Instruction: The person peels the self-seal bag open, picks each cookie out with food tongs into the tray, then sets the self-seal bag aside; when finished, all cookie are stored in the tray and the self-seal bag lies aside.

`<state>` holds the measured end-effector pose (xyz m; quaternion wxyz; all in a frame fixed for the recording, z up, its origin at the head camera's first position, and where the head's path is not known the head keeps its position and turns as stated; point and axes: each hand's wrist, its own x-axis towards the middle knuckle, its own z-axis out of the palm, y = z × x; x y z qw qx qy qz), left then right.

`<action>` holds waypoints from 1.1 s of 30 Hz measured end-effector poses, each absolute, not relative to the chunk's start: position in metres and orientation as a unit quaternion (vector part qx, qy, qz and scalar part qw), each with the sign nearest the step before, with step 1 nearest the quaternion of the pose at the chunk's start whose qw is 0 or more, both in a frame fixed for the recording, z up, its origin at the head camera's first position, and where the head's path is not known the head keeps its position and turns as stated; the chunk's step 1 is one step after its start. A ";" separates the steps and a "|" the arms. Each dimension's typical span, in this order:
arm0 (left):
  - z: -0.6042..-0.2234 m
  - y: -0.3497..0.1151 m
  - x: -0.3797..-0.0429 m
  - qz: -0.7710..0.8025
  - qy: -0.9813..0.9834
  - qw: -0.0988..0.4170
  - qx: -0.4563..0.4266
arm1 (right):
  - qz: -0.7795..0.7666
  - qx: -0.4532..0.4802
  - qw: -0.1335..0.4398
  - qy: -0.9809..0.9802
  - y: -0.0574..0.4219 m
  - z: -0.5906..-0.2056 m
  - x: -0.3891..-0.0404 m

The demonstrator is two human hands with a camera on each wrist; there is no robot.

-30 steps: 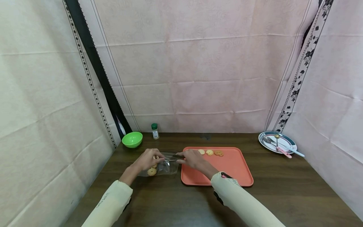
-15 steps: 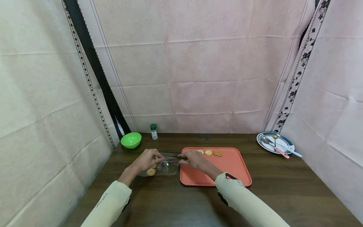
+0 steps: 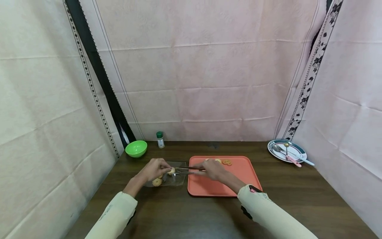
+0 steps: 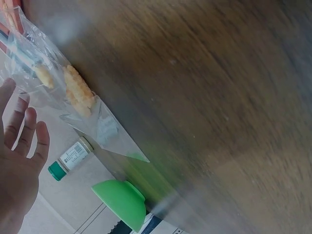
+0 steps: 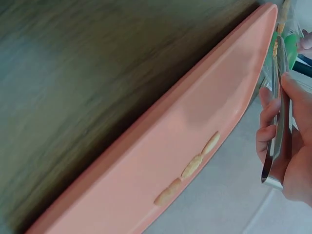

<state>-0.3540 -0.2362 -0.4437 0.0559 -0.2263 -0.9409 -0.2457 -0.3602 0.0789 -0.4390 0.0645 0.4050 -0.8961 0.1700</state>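
Note:
My right hand (image 3: 213, 169) grips metal tongs (image 5: 280, 117) over the left side of the coral tray (image 3: 221, 186). The tongs' tips point left, at a cookie (image 3: 171, 171) by the mouth of a clear plastic bag (image 3: 179, 181). My left hand (image 3: 155, 169) pinches the bag's upper edge, thumb and fingertips together. More cookies lie inside the bag, one (image 3: 157, 182) at its lower left. The left wrist view shows a cookie (image 4: 79, 91) through the plastic and a smaller piece of cookie (image 4: 44, 76) at the tongs.
Several cookies (image 3: 227, 162) line the tray's far edge. A green bowl (image 3: 136, 149) and a green-capped shaker bottle (image 3: 160, 140) stand at the back left. At the back right, a rimmed plate (image 3: 271, 149) holds cutlery, including a pink-handled piece (image 3: 293, 161).
My right hand has drawn slightly right relative to the tray, and the tongs show more of their length. A cookie now shows at their tips. My left hand keeps its pinch on the bag.

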 end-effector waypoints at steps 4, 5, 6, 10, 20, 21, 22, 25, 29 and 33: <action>-0.444 -0.237 -0.354 -0.246 -0.941 0.055 -0.227 | 0.169 0.392 0.063 -0.902 0.091 -0.436 -0.357; -0.445 -0.237 -0.354 -0.246 -0.940 0.055 -0.228 | 0.169 0.390 0.061 -0.903 0.095 -0.435 -0.356; -0.445 -0.237 -0.354 -0.246 -0.940 0.055 -0.229 | 0.174 0.390 0.060 -0.902 0.098 -0.433 -0.355; -0.447 -0.240 -0.354 -0.244 -0.940 0.058 -0.231 | 0.171 0.395 0.069 -0.900 0.112 -0.430 -0.350; -0.448 -0.245 -0.351 -0.243 -0.939 0.062 -0.233 | 0.186 0.396 0.069 -0.896 0.146 -0.421 -0.341; -0.448 -0.244 -0.351 -0.245 -0.940 0.060 -0.232 | 0.191 0.397 0.067 -0.895 0.150 -0.419 -0.340; -0.447 -0.244 -0.351 -0.245 -0.940 0.058 -0.230 | 0.192 0.398 0.069 -0.894 0.154 -0.418 -0.339; -0.446 -0.243 -0.352 -0.250 -0.938 0.056 -0.235 | 0.184 0.395 0.083 -0.896 0.167 -0.414 -0.337; -0.444 -0.242 -0.352 -0.253 -0.936 0.056 -0.236 | 0.159 0.375 0.109 -0.907 0.185 -0.411 -0.335; -0.444 -0.242 -0.352 -0.254 -0.936 0.057 -0.236 | 0.148 0.353 0.115 -0.916 0.202 -0.412 -0.333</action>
